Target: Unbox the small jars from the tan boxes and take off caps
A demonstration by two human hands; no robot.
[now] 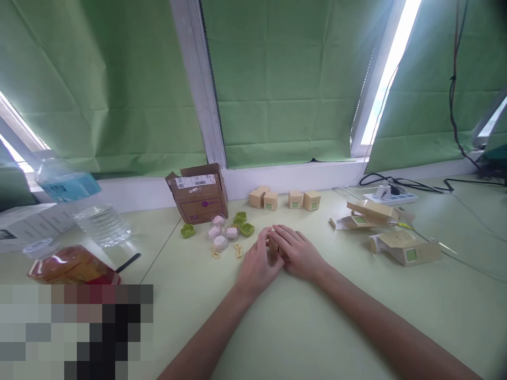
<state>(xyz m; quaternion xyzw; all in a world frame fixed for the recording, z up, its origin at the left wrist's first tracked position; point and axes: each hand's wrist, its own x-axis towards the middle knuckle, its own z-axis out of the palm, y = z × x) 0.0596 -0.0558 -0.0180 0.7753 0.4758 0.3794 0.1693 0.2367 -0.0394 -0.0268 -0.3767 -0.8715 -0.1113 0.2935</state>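
My left hand (258, 265) and my right hand (298, 252) meet at the middle of the table, both closed around a small tan cardboard box (273, 246). Fingers cover most of this box, so its flaps and contents are hidden. Just left of my hands lie pink-white pieces in clear plastic cups (220, 242), green flower-shaped pieces (247, 229) and small yellow rings (238, 250). Behind my hands stand several folded tan boxes (295, 200), some with a green-framed label on the front.
An open brown carton (202, 198) stands by the wall. Flattened tan boxes (407, 248) lie right, near a white power strip (390, 198) with cables. At left are a large water bottle (102, 226), a bottle of reddish drink (75, 266) and a white box (35, 227).
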